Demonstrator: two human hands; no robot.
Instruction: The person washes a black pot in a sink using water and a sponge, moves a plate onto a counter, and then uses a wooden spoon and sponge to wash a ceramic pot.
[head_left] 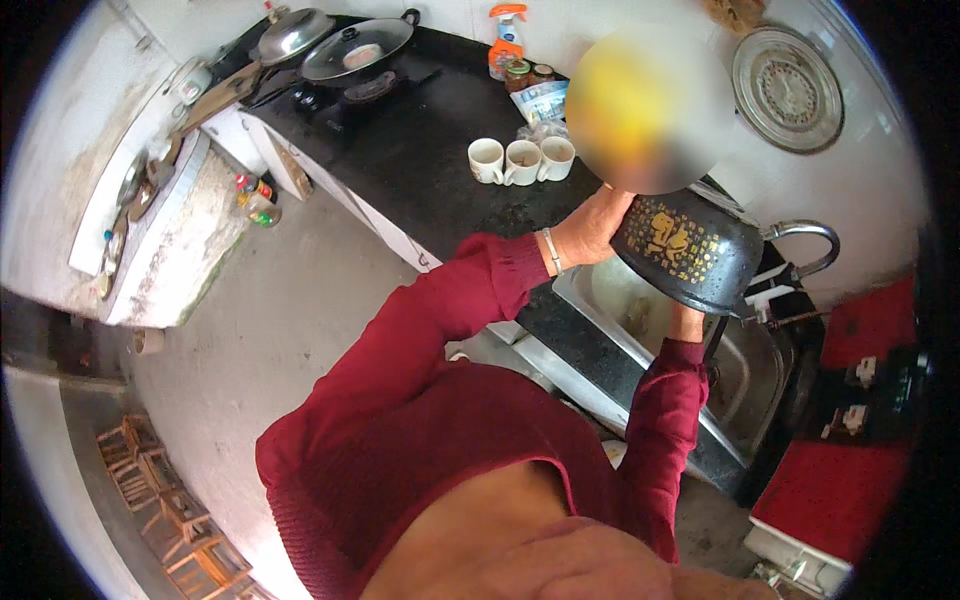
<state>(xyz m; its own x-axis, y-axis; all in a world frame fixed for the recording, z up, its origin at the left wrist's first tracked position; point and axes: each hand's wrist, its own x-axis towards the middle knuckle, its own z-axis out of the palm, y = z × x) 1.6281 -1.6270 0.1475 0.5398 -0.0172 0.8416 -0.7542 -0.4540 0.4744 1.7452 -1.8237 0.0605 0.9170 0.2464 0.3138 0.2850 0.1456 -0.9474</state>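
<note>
A black pot [690, 255] with a gold pattern and a curved metal handle is held tilted above the sink [745, 385]. My left hand [592, 232] is closed at the pot's upper left side; its fingertips disappear into a round blurred patch. From below, my right hand [687, 322] reaches up behind the pot. Only its wrist and a bit of the hand show, with the fingers hidden. Something yellow shows inside the blur above the pot, too smeared to name. Three white mugs [522, 162] stand in a row on the black counter [430, 170], left of the pot.
Behind the mugs are an orange spray bottle [506, 42], jars [517, 75] and a packet [541, 101]. Lidded pans [358, 50] sit at the counter's far left. A round metal lid [787, 90] hangs on the wall. Wooden stools [180, 515] are at lower left.
</note>
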